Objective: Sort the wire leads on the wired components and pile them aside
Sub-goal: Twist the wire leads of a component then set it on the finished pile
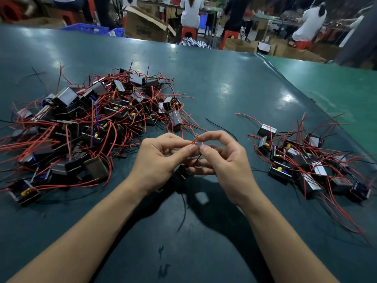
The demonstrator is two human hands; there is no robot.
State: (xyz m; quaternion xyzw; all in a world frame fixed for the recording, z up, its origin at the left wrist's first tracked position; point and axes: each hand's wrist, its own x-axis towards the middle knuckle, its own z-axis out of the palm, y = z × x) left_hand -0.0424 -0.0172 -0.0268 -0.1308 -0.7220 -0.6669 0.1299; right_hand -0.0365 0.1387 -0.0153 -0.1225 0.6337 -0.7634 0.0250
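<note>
1. Head view: both hands were up over the table, between two heaps, working one component.
2. Left hand had thumb and forefinger pinched on a red lead; other fingers curled under.
3. Right hand had thumb and forefinger closed on a red lead just beside the left pinch; lower fingers were curled toward the component. Whether both hands held the same strand: couldn't tell.
4. The component sat low between the palms, mostly hidden, dark body only. A black lead hung from it down to the table.
5. Big pile lay to the left, leads tangled. Read as the unsorted stock.
6. Small pile lay to the right, well apart from the hands, leads splayed looser. Read as the done side.
7. Step in hand, as a judgement: separating or straightening the red leads on the held unit. Not yet set aside.
8. Progress: early. Left heap far outweighed the right one.
9. Next move would call for finishing the lead split, dealing with the dangling black lead, then placing the unit on the right pile without snagging wires there.
10. Risk: loose leads at the left pile's edge lay near the hands and could catch on the next pull.
</note>
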